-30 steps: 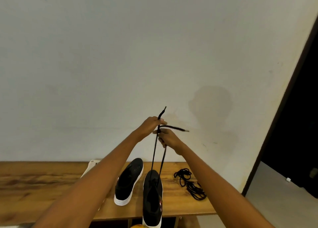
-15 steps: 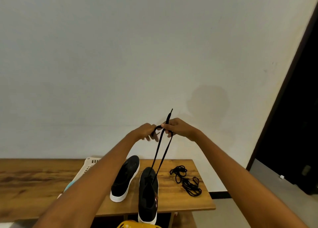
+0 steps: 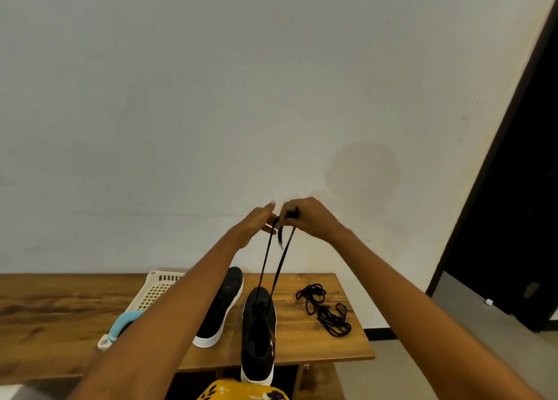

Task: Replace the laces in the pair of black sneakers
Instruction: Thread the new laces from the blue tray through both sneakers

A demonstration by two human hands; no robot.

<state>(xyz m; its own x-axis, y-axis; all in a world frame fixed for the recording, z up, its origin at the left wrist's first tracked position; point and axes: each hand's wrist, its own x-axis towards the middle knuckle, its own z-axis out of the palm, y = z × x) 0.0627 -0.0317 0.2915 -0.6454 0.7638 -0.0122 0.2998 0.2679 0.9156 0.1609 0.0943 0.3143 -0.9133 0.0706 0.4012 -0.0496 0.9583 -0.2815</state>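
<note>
Right hand (image 3: 311, 218): raised above the tabletop, fingers curled and pinching both ends of the black lace (image 3: 273, 274) close to their tips.
Left hand (image 3: 256, 223): raised just beside the right hand, fingers mostly straight, fingertips touching the lace ends; whether it actually pinches them cannot be told.
Black lace: 2 taut strands run down from the hands into the front of the near sneaker; 1 short tip dangles just under the hands.
Near sneaker (image 3: 259, 336): black with a white sole, toe pointing toward the wall, heel overhanging the near edge of the tabletop.
Far sneaker (image 3: 223, 304): black with a white sole, just left of the near sneaker, angled, partly hidden by the left forearm.
Loose lace pile (image 3: 327, 309): a tangled black heap near the right edge of the tabletop, apart from both sneakers.
Table (image 3: 45, 309): wooden top set against a pale wall.
Basket (image 3: 158, 288): cream perforated plastic, at the back edge, left of the far sneaker.
Light-blue item (image 3: 120, 324): lies just in front of the basket.
</note>
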